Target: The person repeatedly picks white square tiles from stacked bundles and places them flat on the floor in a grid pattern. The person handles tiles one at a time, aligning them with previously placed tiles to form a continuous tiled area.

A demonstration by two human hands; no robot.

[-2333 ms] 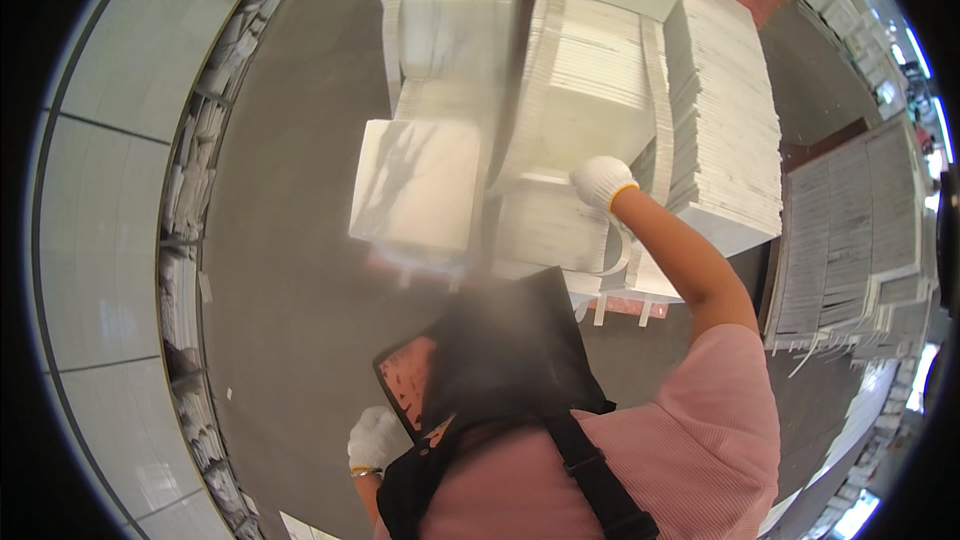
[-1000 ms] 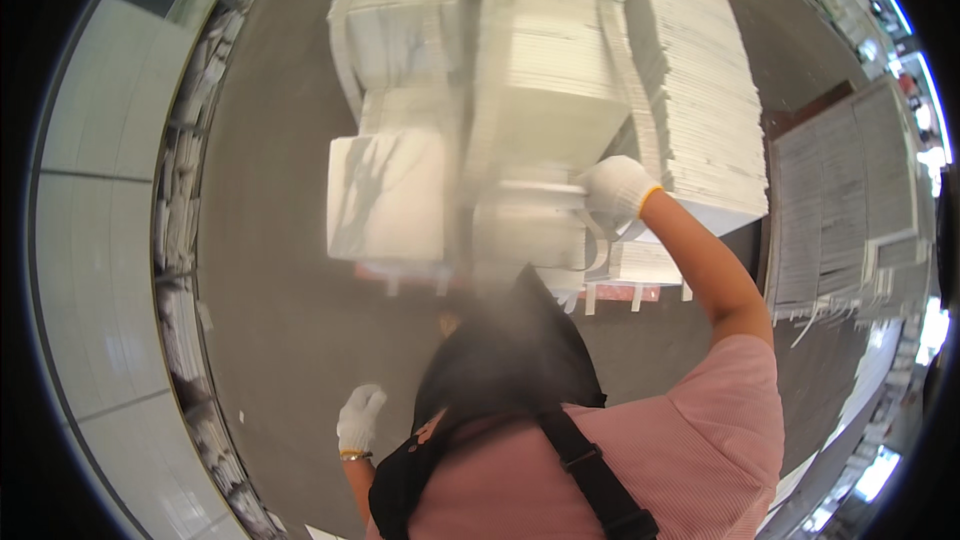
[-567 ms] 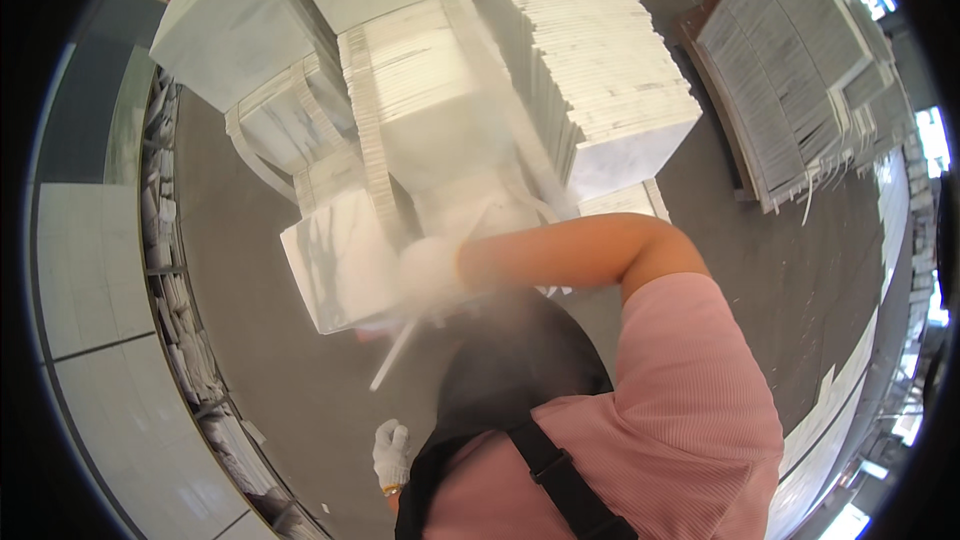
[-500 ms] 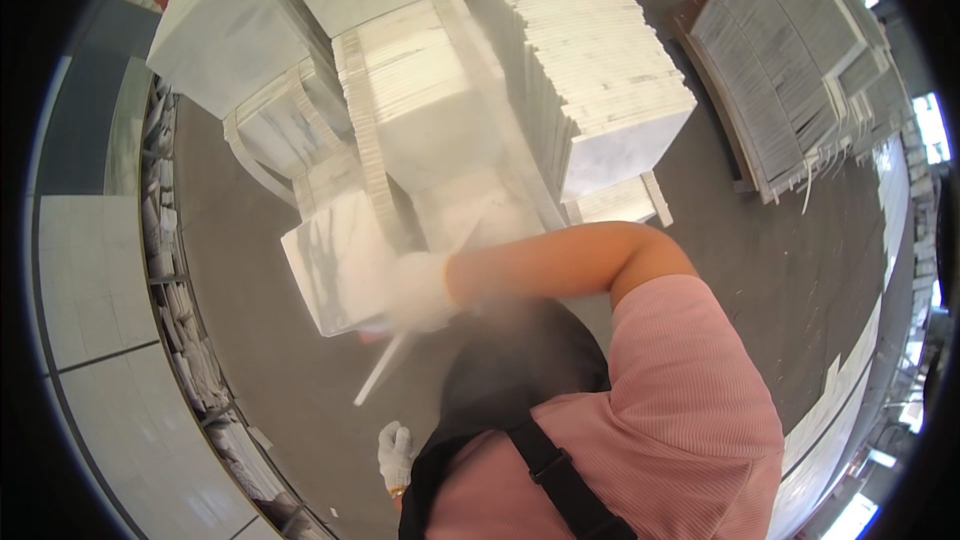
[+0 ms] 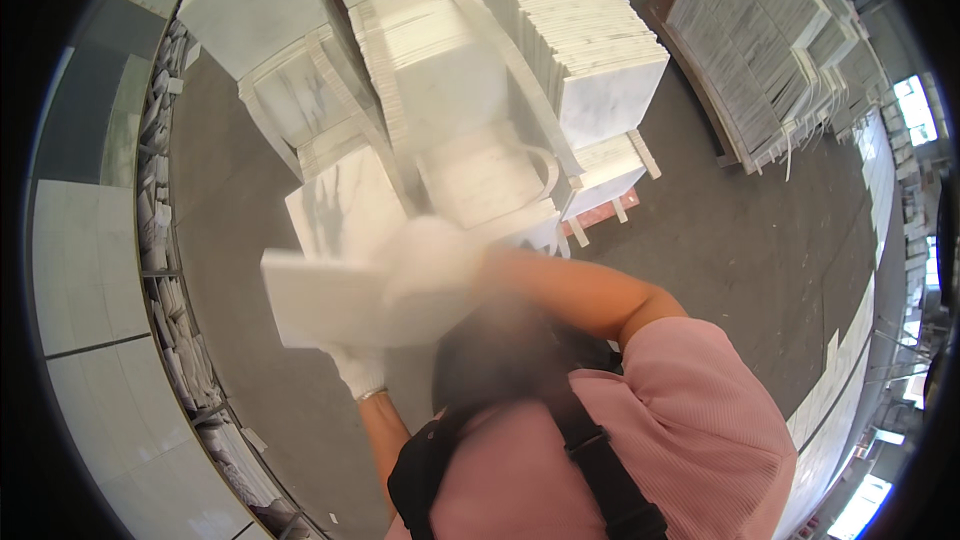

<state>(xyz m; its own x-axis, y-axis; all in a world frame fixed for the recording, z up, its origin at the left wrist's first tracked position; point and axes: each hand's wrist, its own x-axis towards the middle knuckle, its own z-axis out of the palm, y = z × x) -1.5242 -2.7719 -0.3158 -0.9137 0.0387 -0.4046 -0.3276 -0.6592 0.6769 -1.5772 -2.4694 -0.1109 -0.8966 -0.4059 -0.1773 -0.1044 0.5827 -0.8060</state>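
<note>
A white stone tile (image 5: 320, 300) is held in front of me, tilted so that its broad face shows. My right hand (image 5: 430, 260), in a white glove and smeared by motion, grips its upper edge. My left hand (image 5: 357, 370), also gloved, is at the lower edge; the tile covers its fingertips. Just beyond the held tile stands a grey-veined white tile stack (image 5: 345, 195). To its right, a lower stack (image 5: 480, 180) carries a loop of pale strip on top.
Taller rows of upright white tiles (image 5: 610, 40) stand at the back, with pale strips between them. A red base (image 5: 605, 212) shows under the right stack. At the far right, grey tiles (image 5: 760, 50) lean on a frame. Large pale panels (image 5: 90, 270) run along the left.
The tile has turned from nearly edge-on to face me. My left hand has come up from beside my body to its lower edge. My right hand stays on it.
</note>
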